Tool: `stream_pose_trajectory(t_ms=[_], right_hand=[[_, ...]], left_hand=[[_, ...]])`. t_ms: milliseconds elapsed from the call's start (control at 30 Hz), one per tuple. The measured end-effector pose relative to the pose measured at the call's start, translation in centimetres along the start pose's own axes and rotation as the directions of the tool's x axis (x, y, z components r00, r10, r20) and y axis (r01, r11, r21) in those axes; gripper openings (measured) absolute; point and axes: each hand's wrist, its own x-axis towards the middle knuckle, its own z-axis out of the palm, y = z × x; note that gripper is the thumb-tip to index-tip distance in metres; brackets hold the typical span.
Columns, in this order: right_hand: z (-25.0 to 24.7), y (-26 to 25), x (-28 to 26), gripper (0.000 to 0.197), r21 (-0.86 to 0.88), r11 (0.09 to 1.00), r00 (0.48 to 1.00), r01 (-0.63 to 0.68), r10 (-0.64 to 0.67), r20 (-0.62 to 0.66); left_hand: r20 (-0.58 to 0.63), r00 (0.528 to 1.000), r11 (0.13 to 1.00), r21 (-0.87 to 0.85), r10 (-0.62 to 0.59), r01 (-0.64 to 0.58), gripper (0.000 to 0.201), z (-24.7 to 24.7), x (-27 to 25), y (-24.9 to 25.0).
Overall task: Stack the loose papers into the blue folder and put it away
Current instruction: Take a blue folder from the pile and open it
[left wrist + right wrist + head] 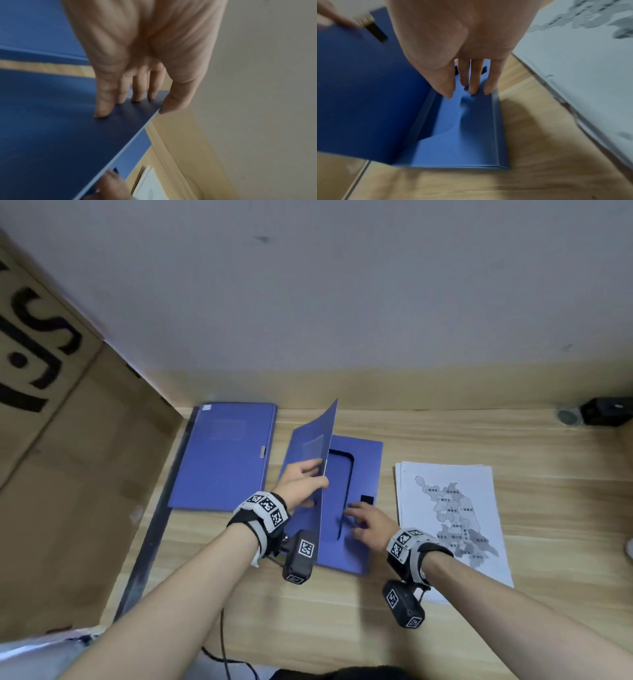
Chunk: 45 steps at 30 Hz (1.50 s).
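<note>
An open blue folder [364, 463] lies mid-table. My left hand [320, 475] pinches the free edge of its front cover [317, 436] and holds it tilted up, fingers on one face [106, 108] and thumb on the other. My right hand [352, 518] rests with straight fingers [471, 86] on the folder's inner pocket [471, 135], near a black clasp [367, 499]. A stack of loose papers [448, 508], a printed grey map on top, lies flat to the right of the folder, untouched [573, 67].
A second blue folder [226, 457], closed, lies to the left against a large cardboard box [68, 474]. A small black device [606, 410] sits at the far right by the wall. Bare wooden tabletop [342, 628] stretches toward the front edge.
</note>
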Motion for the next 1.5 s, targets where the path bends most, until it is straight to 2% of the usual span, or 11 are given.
stream_pose_trajectory(t_ms=[200,267,333,467,700,867,1000,1100,1200,1333,1500], right_hand=[[1.9,-2.7,2.0,0.046,-0.337,0.942,0.997,0.000,0.026,0.073],[2.2,-2.6,1.9,0.038,-0.430,0.903,0.996,0.002,0.035,0.078],[2.2,-1.8,1.6,0.036,-0.484,0.875,0.996,0.012,0.030,0.079],[1.7,-1.2,1.2,0.035,-0.563,0.825,0.998,0.045,-0.007,0.069],[0.5,-0.1,0.0,0.035,-0.535,0.842,0.998,-0.068,0.066,-0.023],[1.0,1.6,-1.0,0.035,-0.415,0.907,0.997,-0.070,0.052,-0.054],[1.1,2.0,-1.1,0.035,-0.387,0.920,0.998,-0.064,0.049,-0.049],[1.1,2.0,-1.2,0.035,-0.370,0.927,0.997,-0.060,0.042,-0.057],[0.7,2.1,-1.3,0.035,-0.322,0.945,0.998,-0.050,0.035,-0.051],[-0.9,2.0,-1.8,0.022,-0.135,0.991,0.977,0.017,-0.045,-0.209],[-4.9,4.6,-4.7,0.022,0.049,0.994,0.876,-0.099,0.110,-0.469]], left_hand=[[-0.140,0.958,0.953,0.213,0.250,-0.218,0.048,-6.9,-2.8,1.3],[-0.238,0.886,0.834,0.497,0.398,-0.241,0.046,-8.7,-3.6,1.2],[-0.228,0.823,0.587,0.795,0.520,-0.151,0.049,-10.2,-4.2,0.7],[-0.134,0.889,0.164,0.984,0.438,0.068,0.060,-12.7,-3.7,-1.7],[-0.251,0.927,0.091,0.968,0.278,0.235,0.066,-12.6,-1.6,-6.3],[-0.148,0.986,0.170,0.976,0.071,0.134,0.066,-8.7,0.2,-9.7],[-0.105,0.991,0.328,0.936,-0.087,0.128,0.064,-6.7,1.6,-12.3],[-0.080,0.985,0.354,0.926,-0.151,0.130,0.066,-6.0,2.4,-13.9],[-0.100,0.994,0.411,0.905,-0.045,0.109,0.056,-5.3,2.9,-14.3],[-0.158,0.954,0.762,0.640,0.253,-0.096,0.035,-4.5,4.4,-13.3],[-0.045,0.955,0.865,0.439,0.292,-0.244,0.031,0.7,5.6,-8.7]])
